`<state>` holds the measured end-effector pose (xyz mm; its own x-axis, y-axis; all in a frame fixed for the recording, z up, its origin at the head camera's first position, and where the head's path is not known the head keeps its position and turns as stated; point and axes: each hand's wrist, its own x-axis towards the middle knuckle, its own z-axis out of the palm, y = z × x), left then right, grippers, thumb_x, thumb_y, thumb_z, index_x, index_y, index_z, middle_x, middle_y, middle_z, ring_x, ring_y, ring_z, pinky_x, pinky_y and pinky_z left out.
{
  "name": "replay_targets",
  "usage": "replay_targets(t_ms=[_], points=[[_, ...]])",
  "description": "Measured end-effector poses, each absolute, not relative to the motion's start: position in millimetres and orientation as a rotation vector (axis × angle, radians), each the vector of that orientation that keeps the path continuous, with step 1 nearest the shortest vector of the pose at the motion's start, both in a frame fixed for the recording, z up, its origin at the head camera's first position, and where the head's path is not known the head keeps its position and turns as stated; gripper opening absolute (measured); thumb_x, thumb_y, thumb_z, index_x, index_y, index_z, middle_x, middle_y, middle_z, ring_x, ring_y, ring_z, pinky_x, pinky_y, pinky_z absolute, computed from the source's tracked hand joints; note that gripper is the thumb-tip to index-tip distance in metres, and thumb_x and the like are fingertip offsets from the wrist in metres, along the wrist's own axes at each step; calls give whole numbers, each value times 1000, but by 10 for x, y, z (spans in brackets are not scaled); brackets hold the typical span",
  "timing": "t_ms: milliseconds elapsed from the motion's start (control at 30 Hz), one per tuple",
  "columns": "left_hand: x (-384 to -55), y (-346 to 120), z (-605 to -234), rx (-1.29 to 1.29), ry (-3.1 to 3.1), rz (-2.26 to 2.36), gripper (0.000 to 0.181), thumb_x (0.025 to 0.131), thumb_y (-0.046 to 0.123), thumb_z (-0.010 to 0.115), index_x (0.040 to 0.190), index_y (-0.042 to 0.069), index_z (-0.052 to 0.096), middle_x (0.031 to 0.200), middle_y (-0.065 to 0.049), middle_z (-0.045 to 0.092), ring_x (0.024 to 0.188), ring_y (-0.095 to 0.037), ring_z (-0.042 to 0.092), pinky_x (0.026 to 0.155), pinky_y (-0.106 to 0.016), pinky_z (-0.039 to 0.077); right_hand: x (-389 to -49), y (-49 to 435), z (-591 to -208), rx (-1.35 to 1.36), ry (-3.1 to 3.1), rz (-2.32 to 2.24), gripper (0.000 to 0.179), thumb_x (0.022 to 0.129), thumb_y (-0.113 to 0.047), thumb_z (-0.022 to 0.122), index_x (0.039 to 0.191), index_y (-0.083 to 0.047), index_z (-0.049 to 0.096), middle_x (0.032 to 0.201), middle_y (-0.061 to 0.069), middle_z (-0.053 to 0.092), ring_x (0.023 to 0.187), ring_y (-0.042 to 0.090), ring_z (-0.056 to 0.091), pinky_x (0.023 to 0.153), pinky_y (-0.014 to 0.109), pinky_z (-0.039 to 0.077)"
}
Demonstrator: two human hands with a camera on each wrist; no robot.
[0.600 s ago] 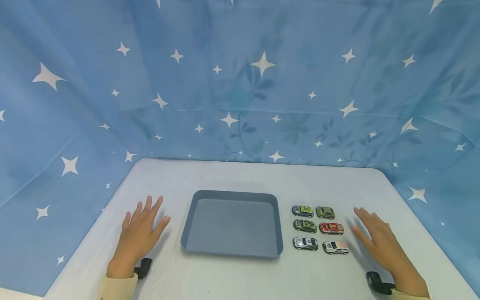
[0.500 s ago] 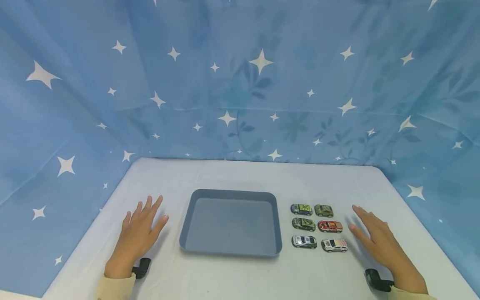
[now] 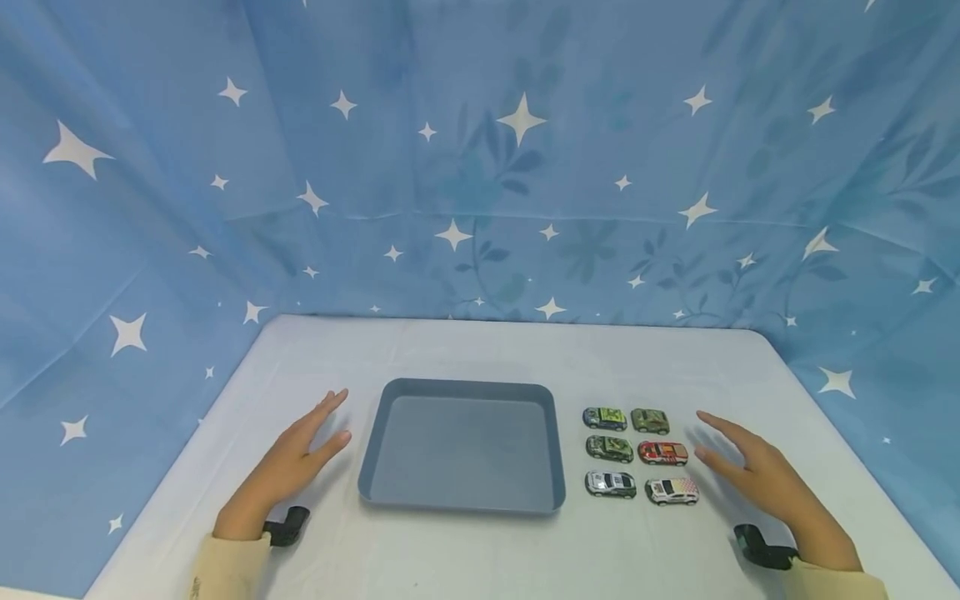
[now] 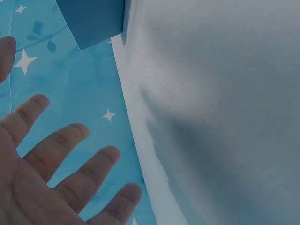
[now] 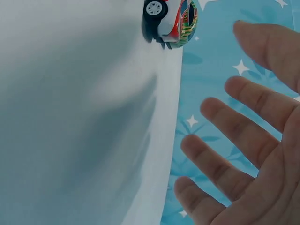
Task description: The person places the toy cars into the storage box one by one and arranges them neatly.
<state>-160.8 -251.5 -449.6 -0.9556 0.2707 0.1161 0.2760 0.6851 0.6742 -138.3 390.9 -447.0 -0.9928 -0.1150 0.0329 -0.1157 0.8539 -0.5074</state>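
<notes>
My left hand (image 3: 288, 462) hovers over the table to the left of a grey-blue tray (image 3: 465, 506), fingers extended and holding nothing. On the other side, my right hand (image 3: 761, 475) is held above the table just right of several toy cars, its fingers straight and its palm bare. The cars stand in two columns: a blue and yellow-green car (image 3: 604, 418), an olive car (image 3: 650, 421), a dark green car (image 3: 610, 448), a red car (image 3: 663, 453), a silver car (image 3: 611, 484) and a white car (image 3: 672, 491). In the right wrist view, a car's end (image 5: 171, 21) shows beyond the thumb.
The table (image 3: 465, 558) wears a white cover with rounded far corners. A blue curtain (image 3: 480, 167) with white stars hangs behind it and along both sides. A black wrist camera (image 3: 287, 527) sits on the left wrist, another black camera (image 3: 763, 547) on the right.
Both hands have turned from palm-down to more sideways, thumbs nearer the viewer. The left hand has shifted slightly right toward the tray. Cars and tray stay where they were.
</notes>
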Motion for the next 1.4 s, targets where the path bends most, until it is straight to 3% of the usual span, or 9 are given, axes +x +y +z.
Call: replay_targets(t_ms=[400, 667, 733, 800, 900, 967, 1400], points=[[-1815, -2563, -4550, -609, -2799, -1388, 63, 106, 20, 72, 161, 2, 47, 163, -27, 47, 147, -54, 46, 117, -66, 41, -1481, 3881, -4470, 320, -2937, 907, 52, 104, -16, 74, 147, 8, 59, 146, 38, 58, 136, 64, 49, 101, 79, 42], [-1953, -2550, -4562, -683, -2799, -1602, 62, 105, 17, 73, 160, 1, 49, 163, -27, 47, 146, -56, 47, 112, -69, 46, -1567, 3872, -4442, 348, -2935, 972, 46, 103, -13, 74, 142, 10, 63, 143, 36, 61, 135, 63, 50, 103, 80, 42], [-1982, -2544, -4576, -687, -2803, -1656, 62, 105, 17, 72, 160, -1, 48, 164, -28, 45, 147, -55, 46, 111, -61, 50, -1593, 3868, -4433, 357, -2933, 989, 45, 103, -12, 74, 141, 11, 63, 143, 36, 62, 134, 63, 52, 105, 80, 41], [-2008, -2541, -4597, -697, -2797, -1723, 63, 106, 16, 71, 161, -3, 46, 165, -29, 42, 148, -55, 45, 109, -45, 54, -1625, 3865, -4423, 375, -2930, 993, 44, 103, -11, 74, 140, 10, 64, 142, 35, 63, 132, 62, 54, 105, 79, 42], [-2046, -2538, -4626, -716, -2784, -1816, 64, 107, 15, 70, 162, -4, 43, 166, -32, 39, 149, -56, 42, 104, -26, 51, -1668, 3861, -4414, 400, -2932, 993, 43, 102, -11, 74, 139, 10, 65, 142, 34, 64, 131, 62, 55, 106, 78, 42], [-2069, -2532, -4634, -739, -2772, -1878, 65, 107, 14, 69, 163, -5, 41, 167, -33, 37, 150, -57, 39, 102, -20, 50, -1690, 3853, -4402, 414, -2936, 987, 42, 102, -10, 75, 138, 10, 66, 141, 33, 65, 129, 61, 57, 106, 76, 43], [-2163, -2503, -4684, -767, -2740, -2046, 71, 107, 12, 69, 166, -5, 34, 171, -32, 29, 153, -59, 33, 103, -22, 51, -1846, 3792, -4329, 427, -3037, 1031, 44, 102, -11, 74, 139, 11, 65, 139, 34, 65, 128, 60, 60, 106, 71, 49]])
